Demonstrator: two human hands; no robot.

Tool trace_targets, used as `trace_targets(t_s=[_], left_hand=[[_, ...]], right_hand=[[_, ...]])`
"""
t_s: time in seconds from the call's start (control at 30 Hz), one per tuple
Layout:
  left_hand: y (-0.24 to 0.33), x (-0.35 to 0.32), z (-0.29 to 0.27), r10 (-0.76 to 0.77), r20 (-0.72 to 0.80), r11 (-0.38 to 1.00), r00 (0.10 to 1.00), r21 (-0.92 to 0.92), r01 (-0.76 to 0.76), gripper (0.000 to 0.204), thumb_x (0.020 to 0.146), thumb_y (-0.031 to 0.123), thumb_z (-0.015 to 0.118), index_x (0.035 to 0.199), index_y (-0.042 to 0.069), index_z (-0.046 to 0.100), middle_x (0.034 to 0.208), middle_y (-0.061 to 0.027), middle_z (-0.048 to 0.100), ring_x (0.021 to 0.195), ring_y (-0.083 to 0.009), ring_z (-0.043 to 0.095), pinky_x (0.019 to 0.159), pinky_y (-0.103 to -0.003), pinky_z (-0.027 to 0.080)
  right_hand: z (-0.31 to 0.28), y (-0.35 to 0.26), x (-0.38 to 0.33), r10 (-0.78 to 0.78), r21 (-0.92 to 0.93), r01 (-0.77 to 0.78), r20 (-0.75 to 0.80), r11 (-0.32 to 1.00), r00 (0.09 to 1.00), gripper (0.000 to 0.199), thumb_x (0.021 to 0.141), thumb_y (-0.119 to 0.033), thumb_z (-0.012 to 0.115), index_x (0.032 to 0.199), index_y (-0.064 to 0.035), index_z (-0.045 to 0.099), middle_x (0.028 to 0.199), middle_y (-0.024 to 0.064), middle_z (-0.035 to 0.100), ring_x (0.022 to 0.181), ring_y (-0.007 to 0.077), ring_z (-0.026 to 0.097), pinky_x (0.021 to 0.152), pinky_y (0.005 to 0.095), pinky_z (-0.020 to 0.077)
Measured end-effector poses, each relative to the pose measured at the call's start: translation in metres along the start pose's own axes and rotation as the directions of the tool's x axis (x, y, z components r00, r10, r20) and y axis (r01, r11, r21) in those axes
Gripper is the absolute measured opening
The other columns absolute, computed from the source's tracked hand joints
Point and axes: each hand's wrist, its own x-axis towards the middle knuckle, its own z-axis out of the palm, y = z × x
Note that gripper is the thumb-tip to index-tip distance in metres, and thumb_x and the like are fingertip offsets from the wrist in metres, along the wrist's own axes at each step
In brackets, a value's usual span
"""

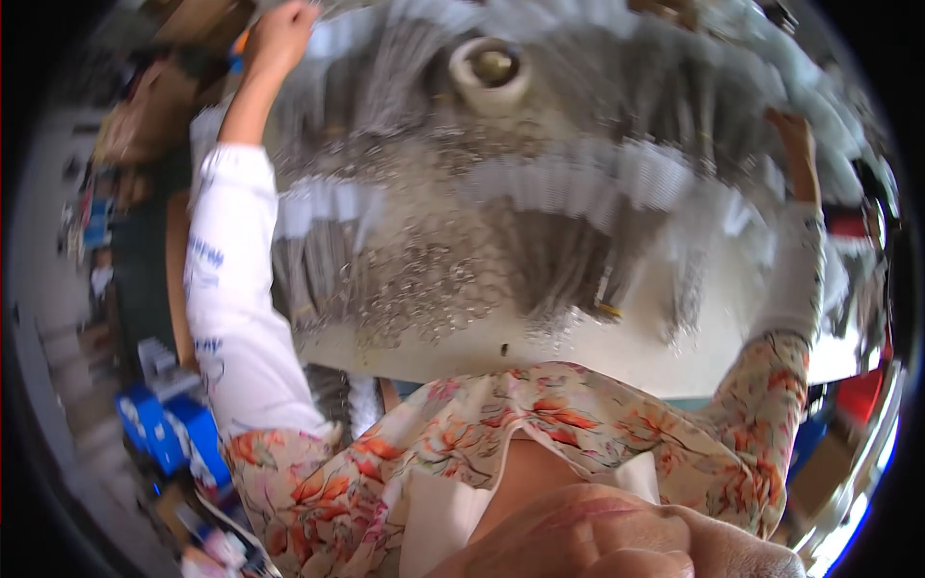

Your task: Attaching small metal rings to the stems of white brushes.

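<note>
Rods (568, 260): bundles of thin grey metal pieces, fanned in rows across the table (636, 352), some banded in white at one end. Blur hides the fine form.
Handling (judgement): stiff, light singly, heavy by the bundle; smooth metal, likely slippery; ends may prick. Take a bundle at the white band, where it is bound together.
Rings (424, 279): a loose heap of small metal rings, left of the central rod bundle, touching its edge. Would scatter if you swept them; scoop rather than pinch.
Tape roll (491, 69): pale, lying flat beyond the central rods, toward the far edge of the table.
Left hand (281, 37): you have it raised past the far-left rods, fingers curled narrow; something orange shows just beside it, but whether you hold it I cannot tell.
Right hand (792, 135): reached to the far right of the rods, over another bundle; blurred, so its state cannot be read.
Sleeves: white oversleeves on your forearms, floral fabric above.
Crate (164, 424): blue, on the floor, below-left of the rods.
</note>
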Motion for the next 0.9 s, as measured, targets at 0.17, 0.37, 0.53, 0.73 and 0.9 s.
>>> trace_targets(t_s=[0.17, 0.37, 0.53, 0.73, 0.9], left_hand=[[-0.043, 0.019, -0.02, -0.146, -0.06, 0.989, 0.987, -0.016, 0.146, 0.018, 0.083, 0.023, 0.053, 0.085, 0.007, 0.061, 0.074, -0.0135, 0.062, 0.071, -0.0274, 0.061, 0.065, -0.037, 0.046], [-0.156, 0.075, 0.042, -0.099, -0.006, 0.991, 0.995, 0.09, 0.099, 0.019, 0.084, 0.023, 0.048, 0.084, 0.008, 0.061, 0.084, -0.0141, 0.062, 0.081, -0.0249, 0.06, 0.071, -0.037, 0.045], [-0.144, 0.046, 0.115, -0.208, 0.5, 0.844, 0.841, -0.343, 0.412, 0.035, 0.091, 0.035, 0.041, 0.108, 0.011, 0.06, 0.098, -0.0022, 0.063, 0.09, -0.0151, 0.056, 0.082, -0.029, 0.04], [-0.129, 0.014, 0.071, -0.153, 0.421, 0.901, 0.894, -0.312, 0.301, 0.036, 0.095, 0.03, 0.036, 0.113, 0.009, 0.058, 0.104, -0.0004, 0.06, 0.097, -0.0157, 0.052, 0.09, -0.03, 0.036], [-0.111, 0.087, 0.07, 0.046, 0.267, 0.965, 0.963, -0.262, 0.027, 0.024, 0.088, 0.022, 0.045, 0.093, 0.005, 0.062, 0.086, -0.0046, 0.061, 0.079, -0.0178, 0.057, 0.071, -0.031, 0.043]], right_hand=[[0.024, 0.01, 0.009, 0.044, 0.274, -0.064, 0.077, 0.96, 0.996, 0.045, 0.071, -0.042, 0.071, 0.092, -0.0018, 0.069, 0.084, 0.0073, 0.066, 0.078, 0.0135, 0.058, 0.073, 0.0277, 0.0443], [0.003, -0.007, -0.008, 0.178, 0.535, -0.237, 0.161, 0.811, 0.971, 0.05, 0.072, -0.035, 0.072, 0.099, 0.0061, 0.065, 0.093, 0.0103, 0.064, 0.083, 0.0171, 0.058, 0.075, 0.028, 0.0443], [0.012, 0.026, 0.007, 0.182, 0.365, -0.208, 0.106, 0.907, 0.978, 0.045, 0.072, -0.034, 0.071, 0.101, 0.0008, 0.066, 0.092, 0.0086, 0.065, 0.079, 0.0157, 0.057, 0.068, 0.0273, 0.0434], [-0.013, 0.026, 0.009, 0.38, 0.293, -0.416, 0.172, 0.861, 0.909, 0.042, 0.072, -0.034, 0.071, 0.1, -0.0028, 0.067, 0.092, 0.0061, 0.065, 0.079, 0.0152, 0.058, 0.071, 0.0297, 0.0438], [0.001, 0.049, 0.008, 0.07, 0.479, -0.057, -0.009, 0.876, 0.997, 0.04, 0.07, -0.033, 0.072, 0.1, -0.0063, 0.069, 0.089, 0.0049, 0.064, 0.076, 0.0113, 0.055, 0.052, 0.0265, 0.0388]])
